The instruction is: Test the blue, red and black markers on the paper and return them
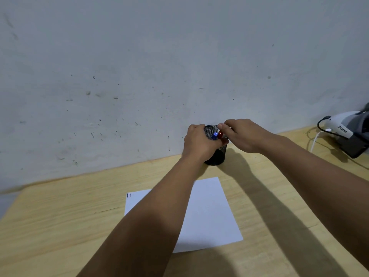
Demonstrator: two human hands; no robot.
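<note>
A black mesh pen cup (219, 154) stands on the wooden desk near the wall. My left hand (198, 143) grips its left side. Inside it show the blue marker's cap (214, 135) and the red marker's cap (220, 134). My right hand (242, 134) hovers over the cup's rim with fingers curled, pinching something at the red cap; what exactly it pinches is hidden. No black marker shows. The white paper (207, 212) lies in front of the cup, with short blue, red and dark lines (129, 195) at its far left corner. My left forearm crosses over the sheet.
The wooden desk (60, 216) runs to a stained grey wall (139, 76). At the far right sit a white device (343, 126) with a black cable, a white cord (314, 141) and a dark block (353, 146).
</note>
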